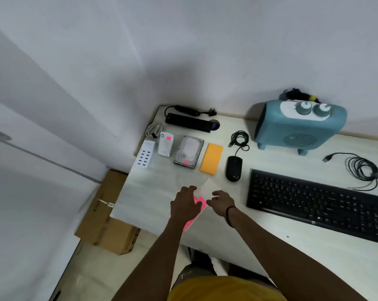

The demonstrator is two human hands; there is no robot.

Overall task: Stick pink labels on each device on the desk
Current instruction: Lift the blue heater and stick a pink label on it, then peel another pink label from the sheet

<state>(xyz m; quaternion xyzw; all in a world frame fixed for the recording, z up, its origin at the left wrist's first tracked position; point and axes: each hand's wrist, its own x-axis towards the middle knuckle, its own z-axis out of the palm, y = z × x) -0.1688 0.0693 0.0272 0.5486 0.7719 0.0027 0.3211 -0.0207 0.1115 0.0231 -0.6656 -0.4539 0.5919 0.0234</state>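
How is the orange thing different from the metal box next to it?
The orange block is plain and one colour; the hard drive is silvery grey with a dark edge and a white sticker on top. The hard drive has a pink label near its front corner; the orange block shows none yet. The hard drive looks wider than the orange block. Both are flat rectangles lying side by side on the desk.

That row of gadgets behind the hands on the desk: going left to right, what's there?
White multi-port USB charger → white device with a pink label → hard drive with a pink label → orange power bank → black mouse → black keyboard.
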